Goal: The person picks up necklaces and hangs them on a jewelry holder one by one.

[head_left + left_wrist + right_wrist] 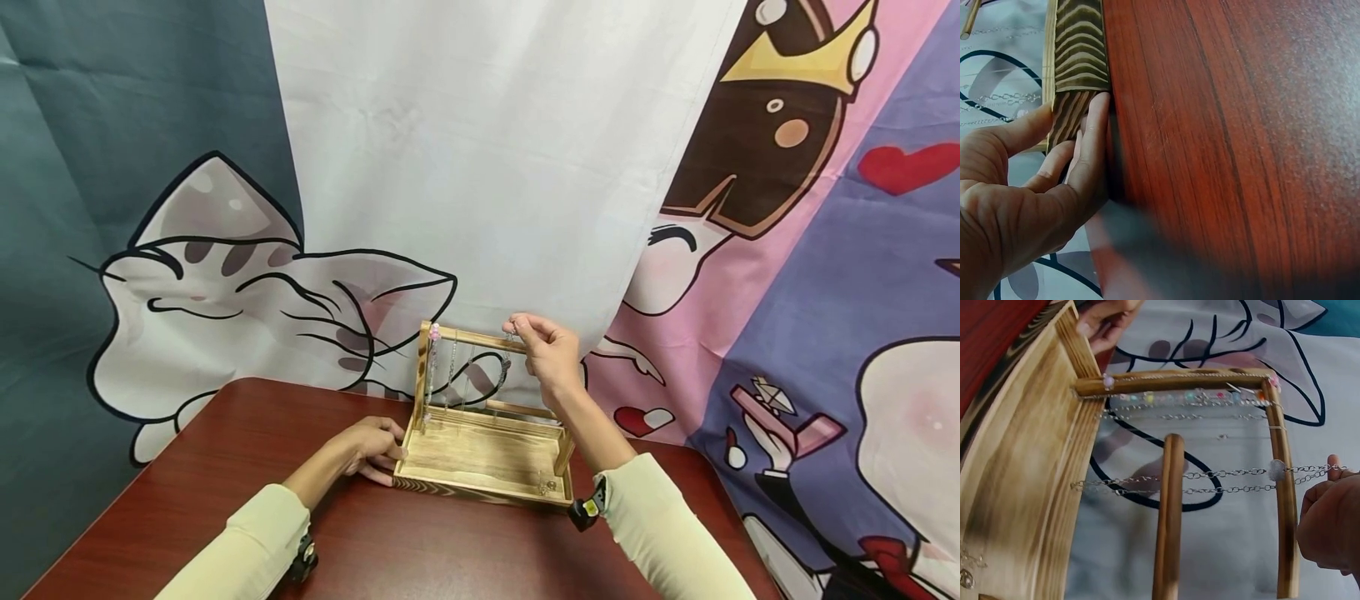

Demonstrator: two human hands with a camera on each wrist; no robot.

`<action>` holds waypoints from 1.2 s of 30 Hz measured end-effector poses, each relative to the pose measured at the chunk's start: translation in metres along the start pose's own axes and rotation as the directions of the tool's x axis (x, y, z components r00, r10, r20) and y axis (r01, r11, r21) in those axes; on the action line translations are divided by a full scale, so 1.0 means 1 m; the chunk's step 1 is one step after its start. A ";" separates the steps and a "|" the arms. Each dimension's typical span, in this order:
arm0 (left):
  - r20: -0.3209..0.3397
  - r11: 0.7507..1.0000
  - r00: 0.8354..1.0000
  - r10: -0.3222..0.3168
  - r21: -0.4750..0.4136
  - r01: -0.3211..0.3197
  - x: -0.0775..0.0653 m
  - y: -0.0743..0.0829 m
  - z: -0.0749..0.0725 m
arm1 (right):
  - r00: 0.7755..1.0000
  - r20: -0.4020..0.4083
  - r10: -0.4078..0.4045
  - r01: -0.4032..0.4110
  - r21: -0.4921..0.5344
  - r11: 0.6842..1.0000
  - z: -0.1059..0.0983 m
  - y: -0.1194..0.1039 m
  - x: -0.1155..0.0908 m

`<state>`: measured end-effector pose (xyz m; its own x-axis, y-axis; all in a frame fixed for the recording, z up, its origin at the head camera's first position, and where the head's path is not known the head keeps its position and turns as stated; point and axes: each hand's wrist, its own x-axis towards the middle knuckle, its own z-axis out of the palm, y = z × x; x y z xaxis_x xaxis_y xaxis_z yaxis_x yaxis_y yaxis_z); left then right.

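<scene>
A wooden jewelry stand has a shallow tray (480, 458) and an upright frame with a top bar (480, 337). My right hand (551, 354) pinches a silver chain necklace (1235, 473) just above the top bar. The necklace hangs down across the bar toward the tray, and a pale round piece (1277, 470) on it lies at the bar. At the tray's left end, my left hand (1029, 194) grips the side wall, thumb at the rim and fingers along the outer side. Several other necklaces (452, 371) hang from the bar's left part, one with colored beads (1194, 396).
A lower wooden rod (1170, 512) crosses the frame behind the tray. Small jewelry (550, 485) lies in the tray's front right corner. The stand is on a reddish-brown table (337, 533), with a printed cloth (480, 167) hanging right behind it.
</scene>
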<state>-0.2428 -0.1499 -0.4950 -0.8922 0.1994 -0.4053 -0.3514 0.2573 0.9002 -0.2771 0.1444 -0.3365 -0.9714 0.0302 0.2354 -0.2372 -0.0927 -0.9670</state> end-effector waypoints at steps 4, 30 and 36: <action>0.002 1.000 1.000 0.000 -0.007 0.001 -0.001 0.000 0.000 | 1.000 0.004 0.004 -0.004 -0.010 1.000 0.007 0.006 -0.001; 0.008 1.000 1.000 0.000 -0.012 0.000 -0.001 0.001 -0.002 | 1.000 -0.018 0.017 -0.018 -0.053 0.998 0.009 0.033 -0.016; 0.006 1.000 1.000 -0.005 -0.018 0.005 -0.002 0.002 -0.001 | 1.000 -0.019 -0.013 0.010 -0.123 0.992 0.007 0.036 -0.020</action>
<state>-0.2418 -0.1509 -0.4924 -0.8887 0.2041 -0.4105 -0.3607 0.2415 0.9009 -0.2662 0.1339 -0.3757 -0.9681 0.0502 0.2457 -0.2444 0.0308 -0.9692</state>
